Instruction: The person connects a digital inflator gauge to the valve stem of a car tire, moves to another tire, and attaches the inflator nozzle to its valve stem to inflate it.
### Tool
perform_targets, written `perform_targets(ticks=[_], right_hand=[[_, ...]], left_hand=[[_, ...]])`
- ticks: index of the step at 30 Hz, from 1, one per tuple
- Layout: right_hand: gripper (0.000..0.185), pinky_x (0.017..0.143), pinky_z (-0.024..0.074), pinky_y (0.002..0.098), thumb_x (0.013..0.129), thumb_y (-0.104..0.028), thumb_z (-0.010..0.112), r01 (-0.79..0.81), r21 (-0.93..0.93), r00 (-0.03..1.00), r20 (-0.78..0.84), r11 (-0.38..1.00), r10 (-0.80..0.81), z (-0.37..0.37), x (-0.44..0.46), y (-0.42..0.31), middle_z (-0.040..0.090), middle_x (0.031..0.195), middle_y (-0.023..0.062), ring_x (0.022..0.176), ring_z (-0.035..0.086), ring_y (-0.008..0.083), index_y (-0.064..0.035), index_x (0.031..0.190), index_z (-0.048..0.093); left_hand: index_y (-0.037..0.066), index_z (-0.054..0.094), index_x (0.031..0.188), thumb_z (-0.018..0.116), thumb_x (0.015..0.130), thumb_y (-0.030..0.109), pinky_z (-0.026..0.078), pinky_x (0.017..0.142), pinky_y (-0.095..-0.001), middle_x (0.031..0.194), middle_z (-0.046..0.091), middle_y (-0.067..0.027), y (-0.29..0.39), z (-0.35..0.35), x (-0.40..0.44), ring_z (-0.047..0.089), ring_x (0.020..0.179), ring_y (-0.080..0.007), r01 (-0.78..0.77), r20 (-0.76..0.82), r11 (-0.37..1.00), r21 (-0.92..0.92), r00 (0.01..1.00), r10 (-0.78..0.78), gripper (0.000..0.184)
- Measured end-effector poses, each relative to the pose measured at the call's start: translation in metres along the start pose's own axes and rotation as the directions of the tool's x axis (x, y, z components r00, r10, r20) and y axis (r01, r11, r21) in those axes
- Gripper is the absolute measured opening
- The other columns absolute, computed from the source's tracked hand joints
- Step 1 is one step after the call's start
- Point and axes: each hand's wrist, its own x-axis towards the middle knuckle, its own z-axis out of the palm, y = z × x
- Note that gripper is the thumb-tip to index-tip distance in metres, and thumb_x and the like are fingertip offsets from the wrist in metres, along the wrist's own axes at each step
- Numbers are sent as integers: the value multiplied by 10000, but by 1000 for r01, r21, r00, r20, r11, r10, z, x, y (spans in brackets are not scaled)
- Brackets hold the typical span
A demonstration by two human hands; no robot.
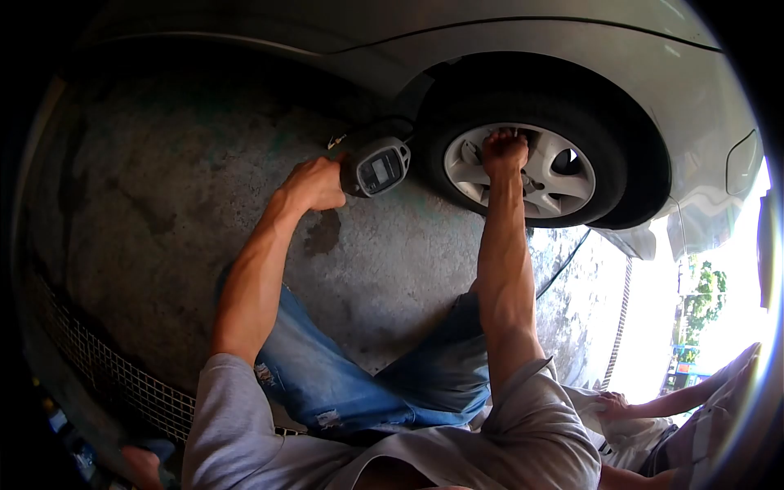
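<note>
My left hand [317, 183] is closed around the grip of a grey digital tire inflator gauge [380, 170], its screen facing up, held above the floor beside the wheel. Up at the top of the silver alloy wheel [467, 173], my right hand [505, 150] is curled, its fingertips at the rim's inner edge. Whatever those fingers pinch is hidden. A dark hose [390, 120] runs from behind the gauge toward the black tire [437, 155].
A silver car body [523, 39] overhangs the wheel. On the concrete floor [188, 188] lies a small brass-coloured piece [336, 142]. A metal grating [122, 363] crosses the lower left. Another person's hand [614, 406] is at lower right; a dark cable [563, 265] lies behind my right arm.
</note>
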Motion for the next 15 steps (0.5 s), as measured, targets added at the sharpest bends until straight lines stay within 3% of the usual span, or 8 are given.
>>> perform_targets(ticks=[8, 15], right_hand=[[254, 615, 408, 325, 989, -320, 428, 31, -35, 1000, 7, 999, -31, 1, 2, 3, 436, 704, -19, 666, 464, 190, -171, 789, 481], [195, 612, 458, 366, 935, -312, 527, -13, -32, 999, 42, 999, 14, -11, 12, 2, 536, 728, -4, 689, 524, 205, -162, 815, 557]], left_hand=[[16, 491, 1366, 586, 704, 47, 542, 916, -483, 1056, 710, -267, 1, -1, 1, 675, 1044, -426, 10, 27, 1000, 14, 1000, -10, 670], [11, 491, 1354, 577, 707, 56, 542, 910, -488, 1035, 711, -268, -1, -1, -1, 676, 1033, -429, 10, 21, 1000, 26, 1000, -11, 654]])
